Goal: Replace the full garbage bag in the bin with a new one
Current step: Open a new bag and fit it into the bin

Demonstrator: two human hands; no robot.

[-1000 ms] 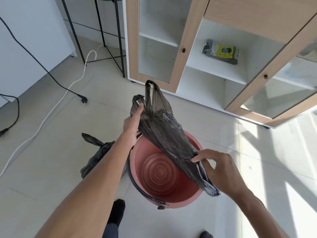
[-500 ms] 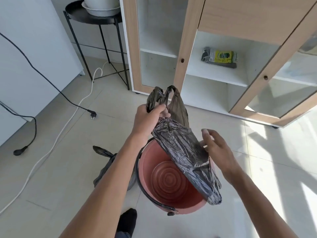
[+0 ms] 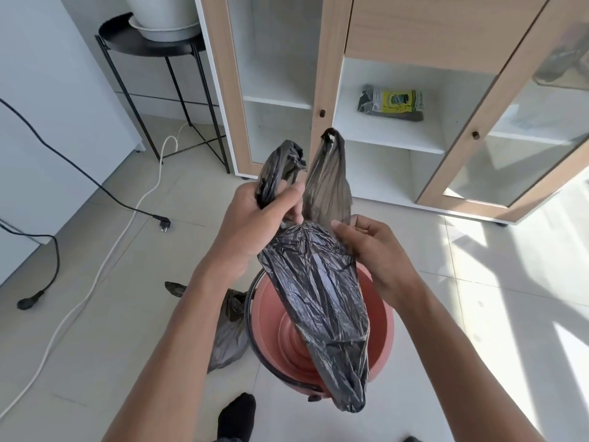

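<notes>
A new black garbage bag (image 3: 322,291) hangs crumpled above the pink bin (image 3: 381,327), which stands on the floor with a black handle and nothing inside. My left hand (image 3: 255,224) grips one handle loop of the new bag at its top. My right hand (image 3: 369,247) pinches the bag's rim below the other loop, which sticks up. The full garbage bag (image 3: 228,333), dark and tied, lies on the floor left of the bin, partly hidden by my left forearm.
A wooden cabinet (image 3: 328,74) with glass doors stands ahead; a pack of bags (image 3: 393,102) lies on its open shelf. A black side table (image 3: 165,78) is at the left. Cables (image 3: 105,186) trail over the tiled floor. My foot (image 3: 237,416) is near the bin.
My right hand has left the bag's lower part and moved up to its rim. Both hands have risen and come closer, and the view has tilted upward.
</notes>
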